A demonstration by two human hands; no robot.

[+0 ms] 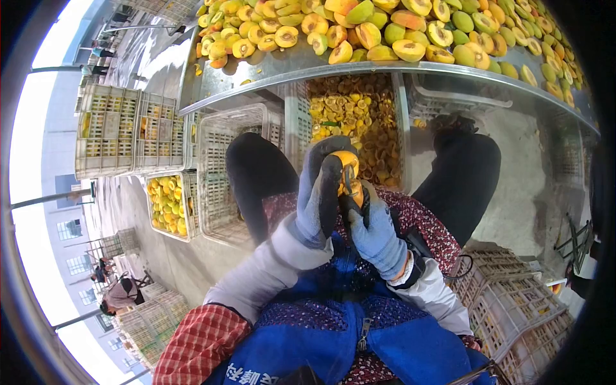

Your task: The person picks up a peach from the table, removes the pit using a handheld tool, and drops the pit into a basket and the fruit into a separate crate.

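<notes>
In front of my lap, my left hand (pixel 317 189), in a grey-blue glove with dark fingers, is closed around a yellow-orange peach half (pixel 346 159). My right hand (pixel 377 234), gloved the same way, grips a small pitting tool (pixel 350 178) whose dark curved metal end is against the fruit's cut flesh. The tool's handle is mostly hidden by my fingers. Beyond both hands, many halved peaches (pixel 378 35) are heaped on a metal table (pixel 256 80), some cut side up.
Below the table's edge stands a crate (pixel 404 141) of yellow and brown fruit scraps. To the left are a pale crate (pixel 212 186), a crate of yellow fruit (pixel 168 204) and stacked crates (pixel 109 131). More crates (pixel 513 301) stand at right. Another person (pixel 122 294) is far left.
</notes>
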